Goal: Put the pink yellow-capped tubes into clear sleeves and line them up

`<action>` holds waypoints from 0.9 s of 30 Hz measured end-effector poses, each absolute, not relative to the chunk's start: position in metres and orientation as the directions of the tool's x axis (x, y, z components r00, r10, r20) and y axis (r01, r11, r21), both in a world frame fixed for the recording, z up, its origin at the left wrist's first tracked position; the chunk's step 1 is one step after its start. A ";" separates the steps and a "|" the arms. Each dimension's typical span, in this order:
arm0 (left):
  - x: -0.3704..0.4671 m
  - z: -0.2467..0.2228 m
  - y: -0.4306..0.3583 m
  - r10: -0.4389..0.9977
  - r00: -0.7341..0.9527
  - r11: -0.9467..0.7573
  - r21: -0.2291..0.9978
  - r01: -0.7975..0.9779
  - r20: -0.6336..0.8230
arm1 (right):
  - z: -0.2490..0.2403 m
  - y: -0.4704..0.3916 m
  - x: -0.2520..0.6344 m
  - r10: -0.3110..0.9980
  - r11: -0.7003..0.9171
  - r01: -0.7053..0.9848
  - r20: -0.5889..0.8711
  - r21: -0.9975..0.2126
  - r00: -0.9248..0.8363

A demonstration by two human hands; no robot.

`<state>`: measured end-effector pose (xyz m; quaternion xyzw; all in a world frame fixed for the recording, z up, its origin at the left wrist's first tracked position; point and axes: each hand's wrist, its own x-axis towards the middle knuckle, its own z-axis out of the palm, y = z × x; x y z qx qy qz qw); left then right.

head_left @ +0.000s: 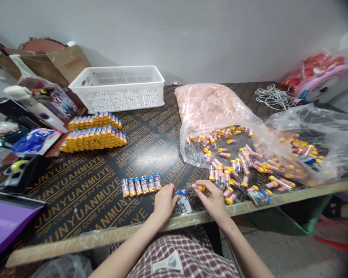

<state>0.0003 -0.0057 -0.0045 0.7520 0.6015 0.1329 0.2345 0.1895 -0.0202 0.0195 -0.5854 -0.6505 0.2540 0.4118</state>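
My right hand [213,200] is closed in a pinch on a small clear tube [196,187] with pink contents and a yellow cap. My left hand [164,202] has its thumb and fingers drawn together at the edge of a small blue-and-clear plastic packet [184,204] near the table's front edge. Left of that hand, a row of several tubes [141,185] in blue printed sleeves lies on the dark table. Many unsleeved tubes [240,164] with yellow caps are scattered to the right, some spilling from a large clear bag [211,104].
Stacked sleeved tubes [94,133] stand at left, before a white plastic basket [121,90]. Bottles, a tape dispenser [20,170] and a purple bin [11,220] crowd the left side. A pink fan [321,87] and white cable [274,98] are at the back right.
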 end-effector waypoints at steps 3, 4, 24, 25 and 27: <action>0.000 -0.004 -0.007 0.965 0.234 -0.156 0.450 0.879 -0.122 | 0.017 -0.021 0.189 0.971 0.190 0.551 0.237 -0.813 0.015; 0.000 -0.004 -0.007 0.961 0.239 -0.154 0.449 0.880 -0.140 | 0.016 -0.021 0.189 0.972 0.191 0.550 0.236 -0.813 0.012; 0.001 -0.002 -0.013 0.969 0.223 -0.146 0.479 0.866 -0.107 | 0.012 -0.024 0.187 0.967 0.215 0.545 0.253 -0.810 -0.007; 0.001 -0.002 -0.012 0.969 0.229 -0.156 0.488 0.859 -0.094 | 0.012 -0.024 0.187 0.966 0.219 0.546 0.258 -0.809 -0.005; 0.001 -0.002 -0.012 0.965 0.247 -0.171 0.498 0.850 -0.090 | 0.013 -0.024 0.187 0.964 0.227 0.547 0.268 -0.806 -0.005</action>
